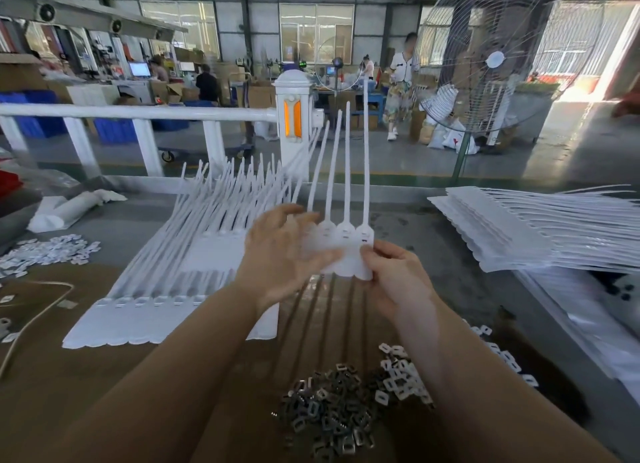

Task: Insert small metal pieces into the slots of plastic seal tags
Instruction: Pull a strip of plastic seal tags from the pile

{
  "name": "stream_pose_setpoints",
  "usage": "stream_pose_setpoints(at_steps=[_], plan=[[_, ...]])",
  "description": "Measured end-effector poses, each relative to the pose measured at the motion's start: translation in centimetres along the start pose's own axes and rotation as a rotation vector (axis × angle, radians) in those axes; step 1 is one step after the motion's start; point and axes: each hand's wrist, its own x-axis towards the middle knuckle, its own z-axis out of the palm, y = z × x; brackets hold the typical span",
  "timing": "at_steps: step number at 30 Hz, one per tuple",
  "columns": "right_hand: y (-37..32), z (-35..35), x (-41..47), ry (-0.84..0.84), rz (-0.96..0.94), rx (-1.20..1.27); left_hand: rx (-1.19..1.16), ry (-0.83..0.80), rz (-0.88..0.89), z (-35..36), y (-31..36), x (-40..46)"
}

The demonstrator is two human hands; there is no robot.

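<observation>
I hold a joined strip of white plastic seal tags (346,244) upright above the table, their long tails pointing up. My right hand (391,275) pinches the strip's lower right corner. Fingers straight, my left hand (280,254) touches the strip's left side from the front and hides part of it. A heap of small dark metal pieces (329,414) lies on the table below my forearms, with white plastic caps (401,379) next to it. A larger sheet of joined tags (166,289) lies flat on the left.
A thick stack of tag sheets (554,230) lies at the right. More white caps (45,253) are scattered at the far left beside a cord (31,320). Brown cardboard (69,376) covers the near table. A white railing (138,114) and a standing fan (498,60) are beyond.
</observation>
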Motion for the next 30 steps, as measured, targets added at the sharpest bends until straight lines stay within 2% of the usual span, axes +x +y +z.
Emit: stream_pose_setpoints(at_steps=[2, 4, 6, 9, 11, 13, 15, 18, 24, 30], plan=[[-0.7, -1.1, 0.0, 0.012, 0.008, 0.024, -0.057, 0.152, -0.194, -0.3, -0.8, 0.1], [-1.1, -2.3, -0.1, 0.028, 0.029, 0.009, -0.033, 0.191, -0.399, -0.5, -1.9, 0.1], [-1.2, -3.6, -0.2, 0.055, 0.034, -0.008, -0.097, 0.135, -0.562, -0.6, -2.8, 0.1], [-1.1, -5.3, -0.4, 0.072, 0.037, -0.073, -0.360, 0.014, -0.678, 0.0, -3.5, -0.3], [-1.0, -6.3, -0.3, 0.109, 0.060, -0.120, -0.459, -0.032, -0.689, 0.4, -3.5, -0.9], [-1.0, -7.5, -0.2, 0.175, 0.087, -0.190, -0.447, -0.060, -0.680, 0.8, -3.6, -1.4], [-0.8, -8.7, -0.1, 0.236, 0.072, -0.373, -0.418, -0.073, -0.666, 1.1, -3.6, -1.7], [-0.4, -10.2, -0.4, 0.247, 0.010, -0.666, -0.329, -0.099, -0.620, 1.8, -3.3, -2.4], [0.6, -10.9, -1.1, 0.290, -0.212, -1.062, -0.180, -0.117, -0.541, 3.4, -2.8, -3.4], [1.1, -11.4, -1.2, 0.331, -0.244, -1.331, -0.105, -0.058, -0.464, 4.4, -2.5, -4.7]])
